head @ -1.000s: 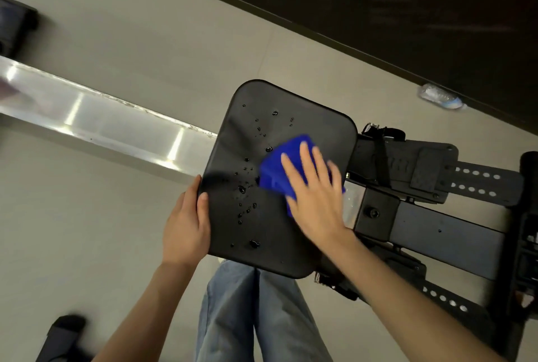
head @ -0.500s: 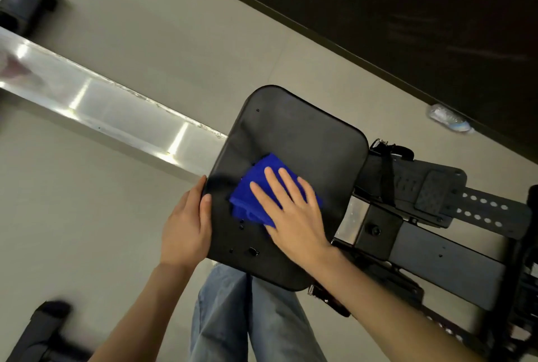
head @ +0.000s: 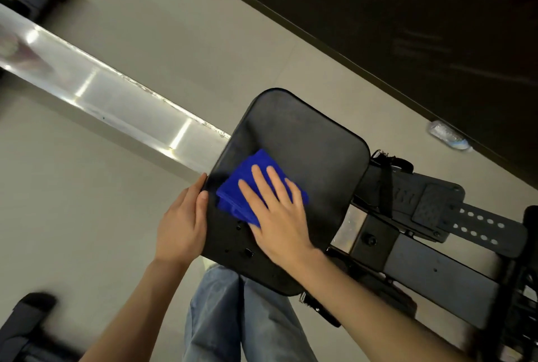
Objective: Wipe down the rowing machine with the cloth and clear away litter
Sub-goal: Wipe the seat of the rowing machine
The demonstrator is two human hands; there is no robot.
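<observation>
Pressing the blue cloth flat on the seat with the outstretched right hand, to wipe the drops nearby; gripping the seat edge with the left hand, probably against sliding.

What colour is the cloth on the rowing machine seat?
Bright blue. The cloth shows clearly in the head view, under the right hand.

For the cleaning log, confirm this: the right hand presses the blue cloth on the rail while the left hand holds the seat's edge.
One thing is wrong. The head view shows the right hand pressing the cloth flat on the seat, not on the rail. The left hand does hold the seat's edge.
</observation>
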